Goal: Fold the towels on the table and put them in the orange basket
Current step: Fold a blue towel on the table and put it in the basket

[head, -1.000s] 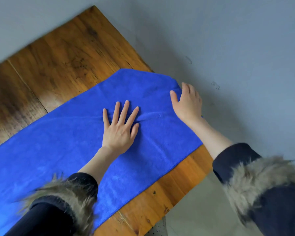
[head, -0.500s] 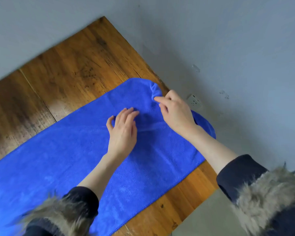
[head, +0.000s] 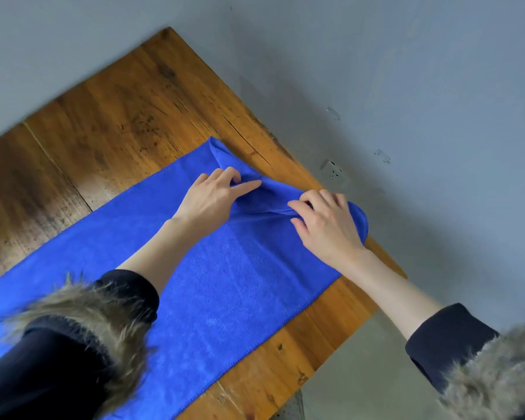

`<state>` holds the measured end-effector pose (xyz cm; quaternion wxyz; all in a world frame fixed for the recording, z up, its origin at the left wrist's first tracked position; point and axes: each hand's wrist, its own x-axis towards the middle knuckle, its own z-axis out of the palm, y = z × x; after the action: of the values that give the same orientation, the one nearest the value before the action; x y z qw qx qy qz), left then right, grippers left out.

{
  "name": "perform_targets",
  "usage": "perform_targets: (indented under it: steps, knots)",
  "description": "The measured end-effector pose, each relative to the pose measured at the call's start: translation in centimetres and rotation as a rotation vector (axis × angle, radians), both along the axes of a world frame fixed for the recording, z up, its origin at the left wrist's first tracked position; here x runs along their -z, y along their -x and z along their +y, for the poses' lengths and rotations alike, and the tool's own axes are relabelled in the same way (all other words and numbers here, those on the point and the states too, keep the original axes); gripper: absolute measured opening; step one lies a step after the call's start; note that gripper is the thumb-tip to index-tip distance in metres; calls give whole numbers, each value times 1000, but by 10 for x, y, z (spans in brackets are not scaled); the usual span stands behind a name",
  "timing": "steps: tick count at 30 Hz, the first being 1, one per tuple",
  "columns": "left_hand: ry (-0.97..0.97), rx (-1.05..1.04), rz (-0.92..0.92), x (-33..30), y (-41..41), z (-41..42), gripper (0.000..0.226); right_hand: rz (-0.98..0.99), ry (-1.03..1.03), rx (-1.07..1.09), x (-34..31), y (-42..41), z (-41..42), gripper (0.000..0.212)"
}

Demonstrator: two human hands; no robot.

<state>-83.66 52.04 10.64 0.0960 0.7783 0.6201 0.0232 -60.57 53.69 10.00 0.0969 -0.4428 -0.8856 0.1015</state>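
Observation:
A long blue towel (head: 225, 286) lies spread across the wooden table (head: 128, 116), running from the lower left to the table's right end. Its right end is bunched and lifted into a fold. My left hand (head: 215, 195) pinches the far part of that raised end between thumb and fingers. My right hand (head: 325, 222) grips the near part of the same end at the table's right edge, fingers curled into the cloth. The orange basket is not in view.
The table's right edge runs diagonally beside a grey wall with a white socket (head: 332, 171). Grey floor (head: 361, 374) shows below the table's near corner. Dark sleeves with fur cuffs (head: 82, 322) cover both forearms at the bottom.
Both hands went from lying flat on the towel to gathering its right end. That end has been lifted and bunched toward the left, off the table's right edge.

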Motion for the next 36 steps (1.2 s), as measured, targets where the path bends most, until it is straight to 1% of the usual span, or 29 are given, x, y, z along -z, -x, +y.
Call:
perform_targets:
  steps: [2, 3, 5, 8, 11, 14, 18, 19, 21, 23, 26, 30, 33, 36]
  knots:
    - [23, 41, 51, 0, 2, -2, 69, -43, 15, 63, 1, -13, 6, 20]
    - [26, 52, 64, 0, 3, -2, 67, -61, 25, 89, 0, -19, 8, 20]
    - [27, 35, 80, -1, 3, 2, 56, -94, 57, 136, 0, -28, 10, 21]
    - [18, -94, 120, -7, 5, 10, 36, -138, 124, 228, -1, -37, 11, 23]
    - [-72, -188, 144, -15, 6, 14, 21, -139, 223, 353, 0, -46, 16, 19]
    - [-155, -192, 177, -24, 9, 15, 10, -151, 262, 470, -1, -53, 20, 18]
    - [-155, -177, 217, -31, 16, 21, 10, -147, 307, 606, -8, -58, 36, 28]
    - [-151, -176, 200, -34, 16, 23, 11, -143, 319, 632, -12, -57, 41, 30]
    - [-154, -191, 110, -41, 14, 29, 10, -124, 310, 671, -24, -54, 54, 29]
    - [-190, -213, 26, -52, 14, 39, 11, -94, 235, 701, -41, -49, 70, 32]
    - [-286, -225, -38, -76, 17, 56, 17, -40, 93, 724, -74, -46, 95, 33]
    - [-371, -217, -107, -110, 23, 66, 24, 49, -24, 687, -110, -41, 107, 34]
    - [-372, -264, -102, -125, 34, 56, 24, 145, -11, 606, -125, -32, 92, 32]
    - [-350, -311, -107, -139, 50, 35, 18, 257, 30, 567, -135, -20, 64, 26]
